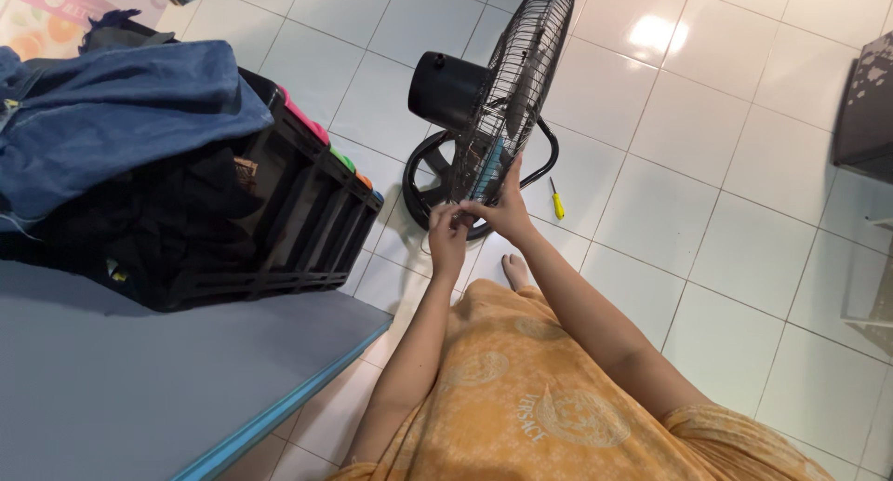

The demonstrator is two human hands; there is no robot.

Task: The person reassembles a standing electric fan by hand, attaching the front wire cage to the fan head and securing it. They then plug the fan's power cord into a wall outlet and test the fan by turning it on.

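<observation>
The black fan [493, 100] stands on the white tiled floor [726, 202] in front of you, its wire cage turned edge-on. Your right hand [507, 209] rests on the lower rim of the cage, fingers curled against the wires. Your left hand [448, 230] is pinched nearly closed just beside it; what it grips is too small to tell. A yellow-handled screwdriver [556, 200] lies on the floor near the fan's base. A black crate [307, 220] piled with clothes sits to your left.
</observation>
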